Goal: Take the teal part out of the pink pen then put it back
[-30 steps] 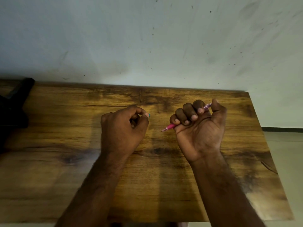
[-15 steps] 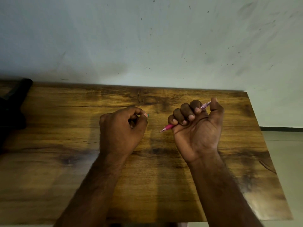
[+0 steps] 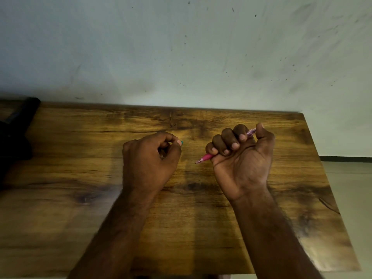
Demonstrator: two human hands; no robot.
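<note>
Nearest to us, our two bare forearms reach forward over the wooden table (image 3: 201, 238), whose dark, knotted grain runs side to side. Our left hand (image 3: 150, 158) sits back-up over the middle of the board, fingers curled in, with thumb and forefinger pinching the teal part (image 3: 182, 142); only a small teal tip shows past the thumb, and the rest is hidden inside the hand. Our right hand (image 3: 241, 158) is just beside it, a short gap apart, turned palm toward us, all four fingers wrapped tight round the pink pen (image 3: 207, 157) and the thumb standing up at its far end. The pen lies tilted in the fist: its pink tip pokes out low on the left, pointing toward the left hand without touching it, while its paler clear end peeks out high between forefinger and thumb. Farther off at the left edge lies a black object (image 3: 18, 125), too dark to make out. Beyond the table stands a pale wall (image 3: 181, 47) flecked with dark marks.
</note>
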